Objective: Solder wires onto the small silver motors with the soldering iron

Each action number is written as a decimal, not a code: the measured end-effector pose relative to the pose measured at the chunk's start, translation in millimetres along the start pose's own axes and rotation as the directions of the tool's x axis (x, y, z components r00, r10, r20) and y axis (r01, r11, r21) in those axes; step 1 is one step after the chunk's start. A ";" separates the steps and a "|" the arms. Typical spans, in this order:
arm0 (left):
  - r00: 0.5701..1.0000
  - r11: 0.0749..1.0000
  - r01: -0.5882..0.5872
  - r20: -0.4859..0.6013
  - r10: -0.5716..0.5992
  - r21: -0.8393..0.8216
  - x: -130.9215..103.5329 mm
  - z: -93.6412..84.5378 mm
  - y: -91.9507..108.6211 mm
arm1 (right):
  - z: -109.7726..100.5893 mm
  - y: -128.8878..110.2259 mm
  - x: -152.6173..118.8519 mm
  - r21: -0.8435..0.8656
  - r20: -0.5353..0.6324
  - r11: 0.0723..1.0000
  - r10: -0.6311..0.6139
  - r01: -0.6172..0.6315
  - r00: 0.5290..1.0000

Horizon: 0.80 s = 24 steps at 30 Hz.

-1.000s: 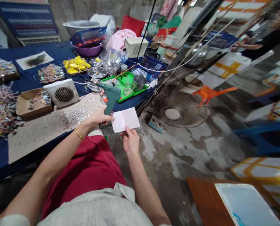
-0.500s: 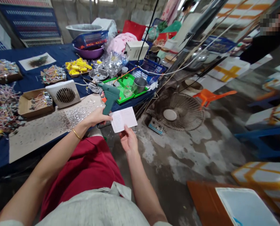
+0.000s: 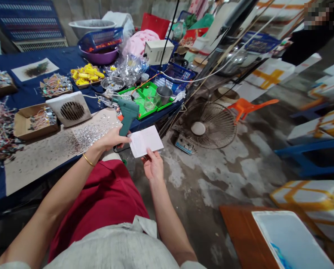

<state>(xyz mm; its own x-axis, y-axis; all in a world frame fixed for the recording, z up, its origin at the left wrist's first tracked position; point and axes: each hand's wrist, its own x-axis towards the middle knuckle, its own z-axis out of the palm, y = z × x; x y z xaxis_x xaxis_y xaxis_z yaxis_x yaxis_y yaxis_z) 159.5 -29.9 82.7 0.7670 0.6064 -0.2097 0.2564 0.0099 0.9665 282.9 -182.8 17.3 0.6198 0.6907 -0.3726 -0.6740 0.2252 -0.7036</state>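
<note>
My left hand (image 3: pixel 113 139) is closed round the handle of a green soldering gun (image 3: pixel 128 112), whose tip points left over the table. The left thumb also meets the left edge of a small open notebook (image 3: pixel 147 141). Faint handwriting covers part of its left page; the right page looks blank. My right hand (image 3: pixel 154 164) pinches the notebook's lower edge, thumb on top and fingers beneath. Behind the gun stands a green tray (image 3: pixel 141 115) with a metal cup (image 3: pixel 164 95) in it. Small shiny metal bits (image 3: pixel 89 130) are scattered on cardboard (image 3: pixel 40 164) to the left.
A small white fan (image 3: pixel 69 109) stands on the blue-covered table, near boxes of wired parts (image 3: pixel 42 118) and yellow pieces (image 3: pixel 87 74). On the floor are a large fan (image 3: pixel 208 125), an orange stool (image 3: pixel 244 107) and taped foam boxes (image 3: pixel 312 198). A person (image 3: pixel 309 41) is at upper right.
The view has shifted slightly, so the table and floor things appear a little further left and higher. Both hands keep their hold, and the notebook tilts slightly differently.
</note>
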 end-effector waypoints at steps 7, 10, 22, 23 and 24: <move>1.000 1.000 0.000 0.010 0.000 -0.029 4.0 -1.2 -8.6 | -2.7 -0.2 1.1 0.029 0.015 0.999 0.037 -0.038 0.999; 1.000 0.999 0.014 0.010 -0.014 -0.042 3.8 -0.3 -9.2 | -4.1 0.3 2.7 0.035 0.008 0.998 0.045 -0.045 0.999; 0.998 0.995 0.028 0.058 -0.022 -0.097 -5.3 4.6 -6.1 | 0.6 -9.2 18.0 0.022 0.023 0.998 -0.055 0.054 0.998; 0.998 0.994 0.029 0.058 -0.023 -0.102 -6.1 4.8 -6.5 | 1.1 -8.7 18.4 0.014 0.024 0.998 -0.060 0.060 0.998; 0.998 0.993 0.032 0.057 -0.026 -0.109 -6.9 5.0 -7.0 | 1.7 -7.8 18.5 0.007 0.024 0.998 -0.069 0.069 0.997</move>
<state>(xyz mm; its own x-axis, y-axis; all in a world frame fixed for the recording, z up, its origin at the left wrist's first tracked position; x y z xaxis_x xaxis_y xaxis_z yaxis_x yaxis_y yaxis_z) 155.4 -38.1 76.7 0.7925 0.5594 -0.2429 0.2152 0.1162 0.9696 298.8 -170.6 16.9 0.6551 0.6896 -0.3088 -0.6327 0.2773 -0.7230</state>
